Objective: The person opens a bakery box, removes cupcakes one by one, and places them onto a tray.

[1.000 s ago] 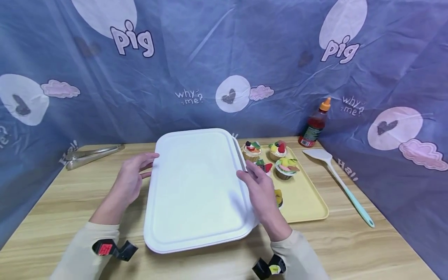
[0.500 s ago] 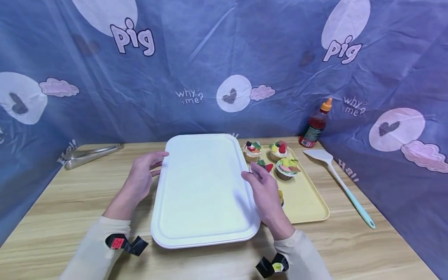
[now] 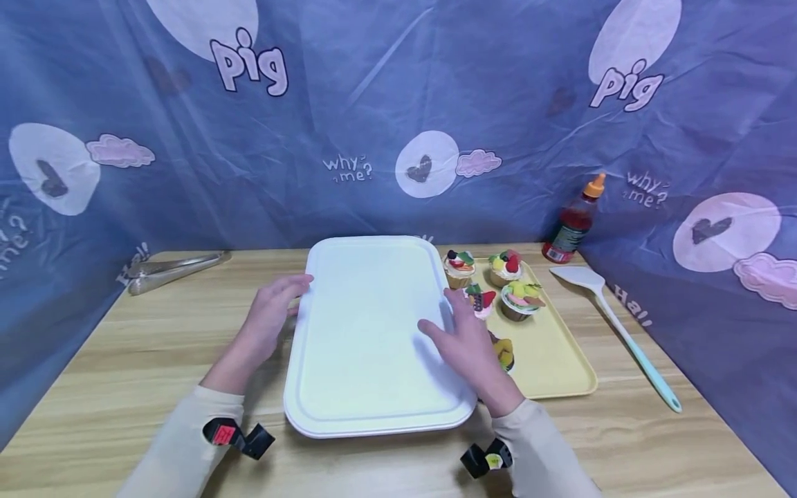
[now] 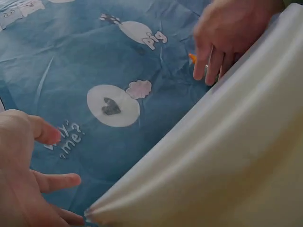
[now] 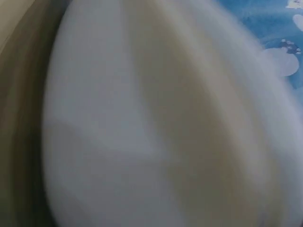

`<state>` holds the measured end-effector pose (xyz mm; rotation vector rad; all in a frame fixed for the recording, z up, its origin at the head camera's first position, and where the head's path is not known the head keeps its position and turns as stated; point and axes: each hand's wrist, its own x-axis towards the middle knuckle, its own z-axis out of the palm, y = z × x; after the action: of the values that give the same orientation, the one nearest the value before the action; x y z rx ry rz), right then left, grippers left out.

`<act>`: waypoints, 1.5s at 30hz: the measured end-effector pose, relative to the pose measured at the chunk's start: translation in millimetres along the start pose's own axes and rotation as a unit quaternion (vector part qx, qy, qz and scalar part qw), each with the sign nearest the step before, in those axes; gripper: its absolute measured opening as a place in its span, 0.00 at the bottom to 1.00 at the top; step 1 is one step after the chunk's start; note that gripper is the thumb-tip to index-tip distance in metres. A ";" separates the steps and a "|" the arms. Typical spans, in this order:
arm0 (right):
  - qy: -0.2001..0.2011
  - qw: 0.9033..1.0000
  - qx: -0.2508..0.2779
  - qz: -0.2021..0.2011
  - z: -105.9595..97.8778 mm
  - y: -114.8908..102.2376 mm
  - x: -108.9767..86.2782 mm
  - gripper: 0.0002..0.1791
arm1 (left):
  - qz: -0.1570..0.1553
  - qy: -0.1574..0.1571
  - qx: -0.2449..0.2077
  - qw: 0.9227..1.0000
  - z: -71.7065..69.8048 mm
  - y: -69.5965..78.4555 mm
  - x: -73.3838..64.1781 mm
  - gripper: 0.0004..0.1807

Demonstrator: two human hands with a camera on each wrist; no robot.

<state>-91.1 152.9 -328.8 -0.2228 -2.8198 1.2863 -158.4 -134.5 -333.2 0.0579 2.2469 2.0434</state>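
Observation:
A white rectangular tray (image 3: 373, 332) with rounded corners and a low rim lies in the middle of the head view. Along its left edge my left hand (image 3: 270, 311) has its fingertips right at the rim. My right hand (image 3: 470, 342) reaches over the right edge, thumb spread away from the fingers and overlapping the tray in this view. In the left wrist view, the left hand (image 4: 19, 165) has its fingers spread beside the tray's pale side (image 4: 213, 161). The right hand (image 4: 232, 38) shows there beyond the edge, fingers extended. A blurred white surface fills most of the right wrist view.
A yellow tray (image 3: 557, 370) with several decorated cupcakes (image 3: 520, 299) is at the right, partly behind the right hand. Farther right are a spatula (image 3: 613, 318) and a red sauce bottle (image 3: 571, 225). Metal tongs (image 3: 177, 272) lie at the back left. A blue printed cloth (image 3: 349, 207) stands behind.
The white tray has straightened and shifted right in view; a gap at its right edge no longer shows. My left hand moved right with it. The right thumb and fingers have spread apart.

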 end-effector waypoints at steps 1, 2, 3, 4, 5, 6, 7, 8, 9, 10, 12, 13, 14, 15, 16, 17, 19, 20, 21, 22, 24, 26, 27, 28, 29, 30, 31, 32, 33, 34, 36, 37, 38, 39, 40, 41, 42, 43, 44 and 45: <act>-0.014 1.000 -0.025 -0.010 -0.1 3.1 0.4 0.46 | -0.001 -0.009 0.014 1.000 0.0 -2.2 -0.3 0.25; -0.027 0.998 -0.044 -0.020 0.2 5.9 0.6 0.48 | -0.003 -0.018 0.032 0.999 0.0 -3.9 -1.0 0.27; -0.038 0.997 -0.060 -0.030 0.5 8.6 0.8 0.50 | -0.006 -0.028 0.052 0.998 0.2 -5.0 -2.1 0.28; -0.048 0.995 -0.073 -0.039 1.1 11.0 1.1 0.51 | -0.006 -0.036 0.074 0.997 0.4 -6.3 -3.1 0.29; -0.056 0.994 -0.084 -0.049 1.8 13.0 1.6 0.52 | -0.004 -0.044 0.098 0.994 0.6 -7.6 -4.0 0.31; -0.062 0.992 -0.091 -0.055 2.5 14.3 2.1 0.53 | -0.003 -0.050 0.119 0.992 1.1 -8.5 -5.0 0.32; -0.067 0.991 -0.096 -0.060 3.1 14.9 2.6 0.53 | -0.003 -0.055 0.137 0.989 1.7 -9.4 -5.8 0.33; -0.070 0.991 -0.098 -0.062 3.8 15.4 3.4 0.54 | -0.005 -0.060 0.152 0.987 2.4 -10.0 -6.5 0.35; -0.071 0.990 -0.100 -0.063 4.4 15.5 4.3 0.54 | -0.006 -0.063 0.160 0.985 3.2 -10.6 -7.0 0.36; -0.072 0.990 -0.103 -0.062 5.0 15.3 5.4 0.55 | -0.006 -0.064 0.165 0.984 3.8 -11.5 -7.1 0.37; -0.071 0.990 -0.106 -0.058 5.8 14.3 7.7 0.55 | -0.009 -0.062 0.167 0.984 5.4 -12.7 -7.5 0.39; -0.072 0.990 -0.107 -0.056 6.1 13.7 8.8 0.55 | -0.010 -0.059 0.165 0.985 6.2 -13.1 -7.6 0.39; -0.072 0.990 -0.109 -0.054 6.4 13.3 9.9 0.55 | -0.010 -0.056 0.162 0.985 7.1 -13.5 -7.7 0.39; -0.073 0.990 -0.110 -0.054 6.5 12.9 11.0 0.55 | -0.010 -0.053 0.160 0.986 8.0 -13.8 -7.6 0.40; -0.073 0.990 -0.111 -0.054 6.6 12.8 12.0 0.55 | -0.010 -0.051 0.161 0.986 9.0 -14.2 -7.6 0.40; -0.073 0.989 -0.114 -0.055 6.6 12.9 12.7 0.55 | -0.008 -0.050 0.167 0.985 10.3 -14.6 -7.5 0.40; -0.074 0.989 -0.117 -0.057 6.2 13.4 13.8 0.55 | 0.000 -0.049 0.182 0.982 12.9 -16.2 -6.7 0.41; -0.073 0.988 -0.121 -0.060 5.9 13.8 14.1 0.55 | 0.004 -0.049 0.191 0.980 14.2 -17.4 -6.3 0.41; -0.072 0.988 -0.123 -0.062 5.6 14.4 14.3 0.55 | 0.008 -0.049 0.201 0.978 15.7 -18.4 -5.8 0.41; -0.071 0.987 -0.128 -0.064 5.2 15.1 14.4 0.55 | 0.013 -0.049 0.210 0.976 17.1 -20.0 -5.3 0.42; -0.071 0.986 -0.133 -0.068 4.1 16.4 14.5 0.55 | 0.020 -0.048 0.220 0.974 19.6 -23.0 -4.4 0.42; -0.070 0.986 -0.138 -0.069 2.8 17.8 14.5 0.55 | 0.027 -0.045 0.225 0.973 22.0 -25.2 -4.3 0.42; -0.070 0.986 -0.138 -0.069 2.2 18.3 14.5 0.55 | 0.030 -0.043 0.224 0.973 23.1 -25.9 -4.4 0.43; -0.069 0.986 -0.138 -0.068 1.4 18.6 14.4 0.55 | 0.034 -0.041 0.224 0.973 24.1 -26.3 -4.5 0.43; -0.069 0.986 -0.138 -0.067 0.7 18.7 14.4 0.55 | 0.039 -0.036 0.222 0.974 25.1 -26.1 -4.9 0.44; -0.068 0.986 -0.136 -0.065 0.0 18.7 14.4 0.55 | 0.042 -0.034 0.222 0.974 25.7 -26.0 -5.2 0.44; -0.068 0.987 -0.134 -0.062 -0.6 18.4 14.5 0.55 | 0.044 -0.031 0.221 0.974 26.3 -25.6 -5.6 0.44; -0.067 0.987 -0.133 -0.060 -1.1 18.1 14.7 0.56 | 0.046 -0.029 0.221 0.974 26.9 -25.4 -5.9 0.44; -0.067 0.987 -0.132 -0.056 -1.5 17.6 14.9 0.56 | 0.046 -0.027 0.221 0.974 27.1 -25.2 -6.1 0.44; -0.067 0.988 -0.131 -0.053 -1.8 17.2 15.3 0.56 | 0.046 -0.026 0.223 0.973 27.0 -25.2 -6.1 0.43; -0.068 0.988 -0.130 -0.050 -1.8 16.1 16.3 0.57 | 0.040 -0.027 0.227 0.973 26.5 -25.3 -6.0 0.42; -0.069 0.988 -0.131 -0.048 -1.6 15.5 16.9 0.57 | 0.038 -0.027 0.229 0.972 26.2 -25.0 -6.0 0.41; -0.070 0.988 -0.132 -0.048 -1.3 15.0 17.5 0.57 | 0.036 -0.027 0.232 0.972 25.6 -25.1 -6.0 0.41; -0.071 0.987 -0.133 -0.048 -0.9 14.6 18.0 0.57 | 0.034 -0.027 0.233 0.972 25.2 -25.0 -5.9 0.40; -0.072 0.987 -0.135 -0.048 -0.6 14.4 18.7 0.57 | 0.031 -0.028 0.235 0.971 24.9 -24.5 -6.2 0.40; -0.073 0.987 -0.136 -0.049 -0.2 14.3 19.4 0.57 | 0.030 -0.028 0.236 0.971 24.8 -24.1 -6.6 0.40; -0.074 0.987 -0.136 -0.050 -0.1 14.3 20.1 0.57 | 0.029 -0.029 0.236 0.971 24.9 -23.8 -6.7 0.40; -0.074 0.987 -0.137 -0.050 -0.1 14.5 20.8 0.56 | 0.028 -0.030 0.234 0.971 24.9 -23.6 -6.9 0.40; -0.074 0.986 -0.137 -0.051 -0.2 14.8 21.6 0.56 | 0.028 -0.030 0.232 0.972 25.0 -23.6 -6.9 0.40; -0.074 0.986 -0.137 -0.052 -0.4 15.1 22.3 0.56 | 0.027 -0.032 0.229 0.973 25.2 -23.7 -6.8 0.40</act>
<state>-111.4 166.2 -340.5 0.0155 -3.0823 0.9281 -148.1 -112.4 -358.7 0.2190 2.6467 1.4752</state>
